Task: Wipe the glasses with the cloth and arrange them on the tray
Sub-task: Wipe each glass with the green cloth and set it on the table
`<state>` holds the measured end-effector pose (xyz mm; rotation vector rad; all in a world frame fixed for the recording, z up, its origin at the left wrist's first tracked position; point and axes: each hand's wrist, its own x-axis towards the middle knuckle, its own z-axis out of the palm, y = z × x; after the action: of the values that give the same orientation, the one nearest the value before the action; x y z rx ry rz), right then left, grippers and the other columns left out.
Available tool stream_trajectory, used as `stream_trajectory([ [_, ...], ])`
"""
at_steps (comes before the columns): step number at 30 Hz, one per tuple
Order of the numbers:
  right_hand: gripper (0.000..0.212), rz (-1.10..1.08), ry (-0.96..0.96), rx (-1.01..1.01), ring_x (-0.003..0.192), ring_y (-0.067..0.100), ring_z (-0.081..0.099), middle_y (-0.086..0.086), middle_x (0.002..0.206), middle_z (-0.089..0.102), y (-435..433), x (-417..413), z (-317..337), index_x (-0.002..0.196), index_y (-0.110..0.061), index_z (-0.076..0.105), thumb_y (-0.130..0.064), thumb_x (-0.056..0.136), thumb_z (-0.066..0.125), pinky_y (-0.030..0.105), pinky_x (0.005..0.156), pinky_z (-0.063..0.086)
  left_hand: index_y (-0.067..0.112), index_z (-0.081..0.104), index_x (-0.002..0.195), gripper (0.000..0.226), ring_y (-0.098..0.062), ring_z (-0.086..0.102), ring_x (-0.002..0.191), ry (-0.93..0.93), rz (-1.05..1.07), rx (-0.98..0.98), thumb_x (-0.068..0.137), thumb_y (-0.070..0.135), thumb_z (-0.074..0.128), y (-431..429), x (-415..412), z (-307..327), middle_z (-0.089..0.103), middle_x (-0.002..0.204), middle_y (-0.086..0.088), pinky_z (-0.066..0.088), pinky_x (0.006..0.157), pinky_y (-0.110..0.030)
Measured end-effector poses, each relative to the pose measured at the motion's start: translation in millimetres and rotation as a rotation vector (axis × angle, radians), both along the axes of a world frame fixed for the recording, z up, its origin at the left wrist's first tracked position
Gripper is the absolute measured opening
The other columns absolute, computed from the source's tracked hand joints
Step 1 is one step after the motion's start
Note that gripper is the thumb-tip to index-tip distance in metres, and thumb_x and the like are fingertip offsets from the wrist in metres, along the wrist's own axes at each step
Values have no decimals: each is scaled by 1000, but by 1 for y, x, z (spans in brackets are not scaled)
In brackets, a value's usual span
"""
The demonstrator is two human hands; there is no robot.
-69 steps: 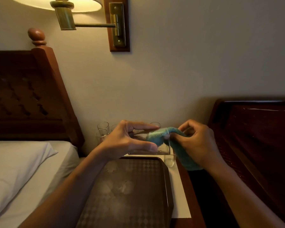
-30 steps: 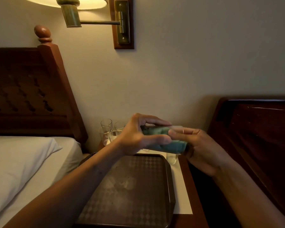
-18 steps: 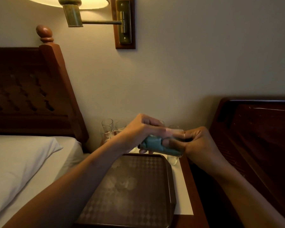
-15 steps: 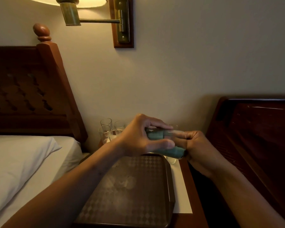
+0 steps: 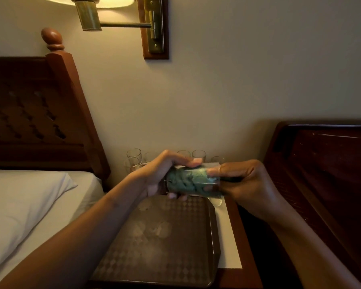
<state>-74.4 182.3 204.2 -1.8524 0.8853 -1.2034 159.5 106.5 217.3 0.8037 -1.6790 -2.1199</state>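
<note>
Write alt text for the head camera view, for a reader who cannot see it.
The left hand grips a clear glass on its side above a brown tray, while the right hand holds a teal cloth stuffed inside it. More glasses stand behind, against the wall.

We see a clear glass (image 5: 198, 184) tipped sideways above the checkered tray (image 5: 165, 247), teal cloth (image 5: 181, 179) stuffed inside; other glasses (image 5: 198, 156) stand behind.

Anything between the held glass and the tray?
Nothing visible does. The left hand grips the glass, the right hand holding the cloth inside it, just above the far edge of the tray. Its visible surface holds nothing; the other glasses stand behind, by the wall.
</note>
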Motion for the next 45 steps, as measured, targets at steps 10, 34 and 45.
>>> stream_trajectory([
  [10, 29, 180, -392, 618, 114, 28, 72, 17, 122, 74, -6, -2, -6, 120, -2, 75, -9, 95, 62, 30, 85, 61, 9, 59, 134, 56, -17, 69, 88, -67, 190, -2019, 94, 44, 73, 22, -20, -13, 73, 113, -8, 58, 69, -29],
  [34, 12, -464, 77, -99, 105, 5, 67, -12, 110, 66, 2, -3, 20, 109, -22, 58, -23, 99, 64, 20, 74, 62, 3, 67, 117, 43, -36, 66, 71, 577, 1047, -143, 88, 35, 71, 47, -78, -50, 75, 103, -19, 51, 47, -31],
  [45, 13, -701, 267, -323, 124, 9, 43, -10, 126, 49, -7, 13, 18, 105, -35, 58, -39, 97, 48, 37, 101, 49, -1, 66, 123, 50, -24, 73, 98, 658, 1004, -267, 87, 33, 72, 67, -86, -45, 76, 106, -9, 62, 75, -28],
])
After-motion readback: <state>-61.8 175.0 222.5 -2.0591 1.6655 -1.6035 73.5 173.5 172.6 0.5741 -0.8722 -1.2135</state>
